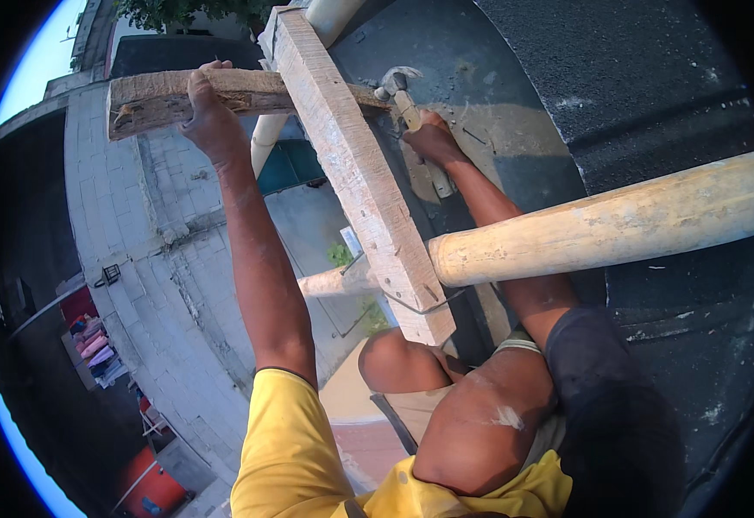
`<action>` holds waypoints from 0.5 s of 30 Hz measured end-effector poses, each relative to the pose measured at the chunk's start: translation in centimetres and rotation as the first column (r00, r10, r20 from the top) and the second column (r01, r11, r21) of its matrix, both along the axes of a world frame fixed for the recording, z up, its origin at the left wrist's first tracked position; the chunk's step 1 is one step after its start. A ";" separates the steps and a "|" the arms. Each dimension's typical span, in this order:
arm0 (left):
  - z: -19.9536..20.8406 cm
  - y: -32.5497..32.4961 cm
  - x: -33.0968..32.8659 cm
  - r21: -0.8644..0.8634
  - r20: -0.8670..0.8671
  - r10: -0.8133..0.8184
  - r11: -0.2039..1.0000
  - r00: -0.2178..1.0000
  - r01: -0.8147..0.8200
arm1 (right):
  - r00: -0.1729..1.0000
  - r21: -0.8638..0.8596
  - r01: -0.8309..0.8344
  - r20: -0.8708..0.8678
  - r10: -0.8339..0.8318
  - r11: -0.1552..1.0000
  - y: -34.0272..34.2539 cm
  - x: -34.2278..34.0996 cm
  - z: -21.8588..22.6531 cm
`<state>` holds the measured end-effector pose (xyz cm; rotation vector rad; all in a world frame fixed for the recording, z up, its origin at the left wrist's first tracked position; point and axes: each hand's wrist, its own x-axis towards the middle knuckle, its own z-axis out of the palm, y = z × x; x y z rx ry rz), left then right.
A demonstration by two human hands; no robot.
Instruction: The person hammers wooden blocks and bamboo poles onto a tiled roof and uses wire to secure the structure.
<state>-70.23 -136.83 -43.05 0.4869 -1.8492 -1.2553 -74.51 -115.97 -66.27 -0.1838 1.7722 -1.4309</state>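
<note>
My left hand (213,116) grips a rough wooden plank (148,97) near its left end, thumb on the near side and fingertips over the top edge. The plank runs rightward behind a thick squared timber (342,155) that slants down toward my knees. On the timber's far side, my right hand (435,138) is closed round the handle of a claw hammer (400,86). The hammer's metal head is up, close to the plank's right end; whether they touch I cannot tell.
A thick bamboo pole (601,220) crosses at the right, behind the timber and over my right forearm. Bent wire (420,308) loops round the timber's lower end. A grey block wall (170,233) drops away at the left. Dark sheeting (636,78) covers the right side.
</note>
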 end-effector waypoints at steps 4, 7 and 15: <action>0.6 -1.6 1.0 -0.244 0.106 0.079 0.968 0.991 -0.051 | 0.978 0.035 0.207 0.010 -0.207 0.978 0.9 3.3 -1.3; -0.1 -4.3 3.6 -0.623 0.309 0.261 0.782 0.915 -0.013 | 0.980 0.073 0.198 0.005 -0.199 0.977 2.2 5.3 -0.6; 0.9 0.2 0.9 -0.106 0.050 0.057 0.993 0.997 -0.051 | 0.995 0.181 0.052 -0.091 -0.036 0.982 5.0 4.7 -3.2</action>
